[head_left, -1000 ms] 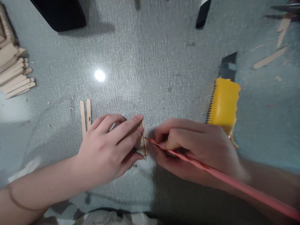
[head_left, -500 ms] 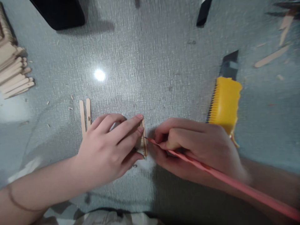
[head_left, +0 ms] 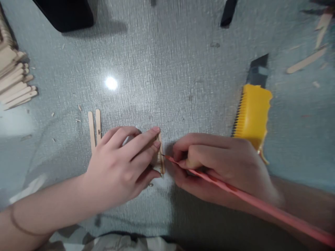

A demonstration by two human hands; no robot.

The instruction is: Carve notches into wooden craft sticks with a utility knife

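Over a gray, finely textured table (head_left: 170, 76), lit by one round spot of glare, works with both bare hands. Has a narrow wooden stick (head_left: 162, 165) right at the fingertips of the left hand (head_left: 117, 160), on the side facing the right hand (head_left: 220, 160). Covers more wood beneath the left palm and fingers; cannot make out its full shape. Holds that left hand partly open, palm down and arched, with two fingertips set against the stick's upper half and the thumb by its lower end. Curls the right hand nearly closed around a pink pencil (head_left: 264, 206), pinching close to the point. Aims the dark tip leftward at the stick's right edge, about midway along. Cannot tell between touching and just beside. Slants the pencil back across the hand toward the lower right corner.

Left of the left hand, shows two more sticks (head_left: 91, 129) lying side by side, lower ends hidden by the hand, with wood chips (head_left: 77, 121) scattered near. Farther off at the left edge, shows a pile of sticks (head_left: 15, 83); above, a black box (head_left: 68, 14). Just beyond the right hand, shows a yellow cutter (head_left: 255, 111), gray blade pointing away; past it, a loose stick (head_left: 306, 61).
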